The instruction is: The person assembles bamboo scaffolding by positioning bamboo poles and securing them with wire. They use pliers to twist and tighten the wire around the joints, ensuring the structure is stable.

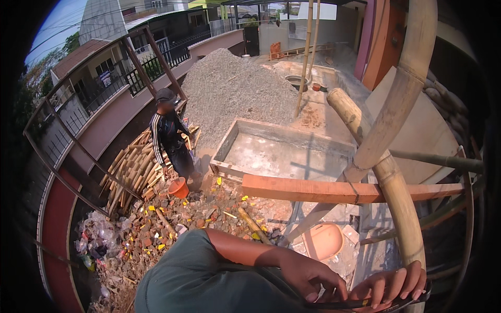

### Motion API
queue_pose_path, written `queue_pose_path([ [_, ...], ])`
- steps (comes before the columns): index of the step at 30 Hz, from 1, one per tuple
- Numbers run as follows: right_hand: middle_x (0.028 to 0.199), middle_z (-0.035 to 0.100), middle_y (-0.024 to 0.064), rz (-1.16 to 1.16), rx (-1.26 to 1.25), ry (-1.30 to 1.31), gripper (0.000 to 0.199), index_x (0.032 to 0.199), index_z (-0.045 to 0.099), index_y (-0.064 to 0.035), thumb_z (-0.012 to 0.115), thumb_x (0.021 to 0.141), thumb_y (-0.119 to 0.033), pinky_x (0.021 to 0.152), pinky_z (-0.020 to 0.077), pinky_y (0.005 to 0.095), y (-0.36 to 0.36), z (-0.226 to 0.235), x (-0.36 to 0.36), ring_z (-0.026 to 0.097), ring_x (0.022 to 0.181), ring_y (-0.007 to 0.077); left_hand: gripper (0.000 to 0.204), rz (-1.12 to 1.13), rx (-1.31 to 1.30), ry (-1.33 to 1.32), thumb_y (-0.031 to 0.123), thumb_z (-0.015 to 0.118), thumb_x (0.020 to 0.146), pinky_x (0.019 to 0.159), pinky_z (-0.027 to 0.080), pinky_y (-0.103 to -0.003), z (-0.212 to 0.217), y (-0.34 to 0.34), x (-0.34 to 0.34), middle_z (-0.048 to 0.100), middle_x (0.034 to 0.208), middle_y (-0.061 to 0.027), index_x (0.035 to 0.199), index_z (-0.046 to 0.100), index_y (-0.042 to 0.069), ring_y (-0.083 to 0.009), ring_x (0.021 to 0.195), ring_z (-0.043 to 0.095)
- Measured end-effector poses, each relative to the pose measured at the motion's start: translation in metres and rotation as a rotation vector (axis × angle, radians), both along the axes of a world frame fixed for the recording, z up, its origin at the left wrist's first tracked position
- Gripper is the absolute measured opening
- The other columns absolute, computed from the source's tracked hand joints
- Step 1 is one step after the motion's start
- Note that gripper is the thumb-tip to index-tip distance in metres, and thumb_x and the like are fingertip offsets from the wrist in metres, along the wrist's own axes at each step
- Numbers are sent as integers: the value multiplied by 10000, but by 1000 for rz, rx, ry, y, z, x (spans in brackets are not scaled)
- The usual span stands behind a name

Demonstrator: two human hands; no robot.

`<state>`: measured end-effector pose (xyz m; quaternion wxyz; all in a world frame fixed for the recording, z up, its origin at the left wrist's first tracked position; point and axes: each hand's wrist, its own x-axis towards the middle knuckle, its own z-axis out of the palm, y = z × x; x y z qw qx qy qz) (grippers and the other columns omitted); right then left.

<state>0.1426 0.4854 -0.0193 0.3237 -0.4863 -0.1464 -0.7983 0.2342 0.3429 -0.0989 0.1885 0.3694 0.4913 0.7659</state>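
Observation:
From up on a bamboo scaffold I look down at a building yard. My left hand (308, 276) reaches in from the lower left, fingers curled down onto a thin dark strip (360, 303) along the bottom edge. My right hand (392, 284) grips the same strip, its fingertips against the foot of a thick bamboo pole (402, 208). What the strip is cannot be made out. A reddish wooden beam (323, 190) crosses the pole just above my hands.
Below, a person in a dark striped tracksuit (169, 141) stands by an orange bucket (179, 187). Around them lie a stack of bamboo pieces (133, 169), brick rubble (198, 214), a gravel heap (235, 88), a concrete trough (282, 154) and an orange basin (323, 241).

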Motion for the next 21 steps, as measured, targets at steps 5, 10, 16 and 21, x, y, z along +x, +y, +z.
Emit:
queue_pose_path([
  [5, 899, 326, 23, 105, 26, -469, 66, 1033, 411, -111, 352, 1019, -136, 624, 401, 303, 29, 16, -34, 390, 752, 142, 544, 164, -93, 148, 454, 580, 990, 840, 508, -339, -5, -6, -5, 605, 1151, -79, 1346, 521, 47, -171, 1005, 603],
  [10, 901, 451, 70, -177, 139, -646, 219, 996, 412, -105, 349, 1079, -298, 695, 516, 328, 78, -18, -87, 518, 777, 146, 517, 204, -335, 9, 435, 566, 1003, 869, 491, -343, -31, -19, -5, 595, 1199, -99, 1327, 550, 34, -186, 1076, 593],
  [16, 456, 454, 78, -784, 1237, -471, 599, 916, 466, -80, 348, 983, -664, 334, 462, 388, 34, -178, -35, 476, 315, 242, 580, 669, -475, -458, 446, 553, 1007, 944, 474, -347, -134, -41, 4, 537, 1306, -108, 1440, 443, 77, -186, 1149, 556],
  [21, 747, 651, 164, -205, 1562, -227, 444, 1099, 504, 1, 411, 1060, -432, 503, 554, 381, -39, -276, 8, 636, 546, 271, 704, 809, -143, -826, 492, 567, 991, 988, 460, -343, -183, -49, 29, 497, 1330, -128, 1527, 315, 110, -212, 1183, 515],
])
